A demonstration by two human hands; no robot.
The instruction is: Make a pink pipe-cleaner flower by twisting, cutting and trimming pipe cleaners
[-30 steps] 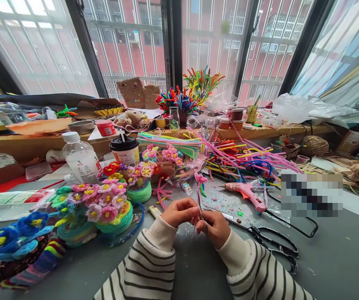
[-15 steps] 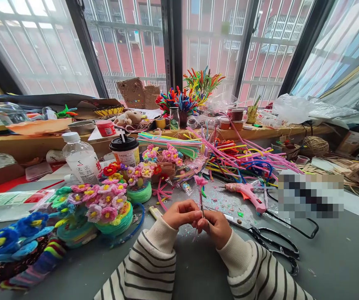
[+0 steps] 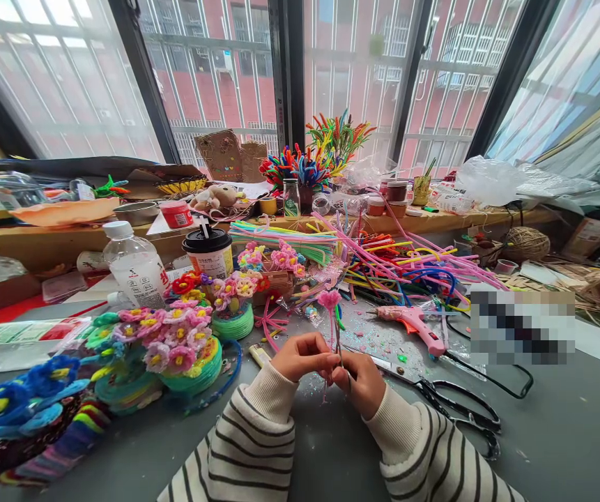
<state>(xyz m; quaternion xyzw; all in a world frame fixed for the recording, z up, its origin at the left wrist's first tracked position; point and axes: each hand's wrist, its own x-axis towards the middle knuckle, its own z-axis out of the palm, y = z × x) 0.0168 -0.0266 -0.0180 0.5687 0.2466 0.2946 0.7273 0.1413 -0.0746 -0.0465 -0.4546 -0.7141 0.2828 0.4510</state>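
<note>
flower (image 3: 329,299) has risen; 2 hands (image 3: 331,369) hide its stem (mostly).

Grey table (image 3: 566,425), cluttered. Left edge: blue flowers (image 3: 12,401), flat packet (image 3: 22,331). Left-centre: flower pots (image 3: 174,348), a smaller pot (image 3: 233,310) behind them, water bottle (image 3: 135,265), lidded cup (image 3: 208,251) further back. Centre back: flat stack of pipe cleaners (image 3: 283,240), loose tangled pile (image 3: 409,268) beside it to the right. Pink glue gun (image 3: 414,324) lies right of centre, scraps (image 3: 378,341) around it. Black scissors (image 3: 456,411) near the front, right of middle. Twine ball (image 3: 525,244) at back right. Wooden ledge (image 3: 38,240) runs along the back edge, crowded with jars and boxes.
</note>
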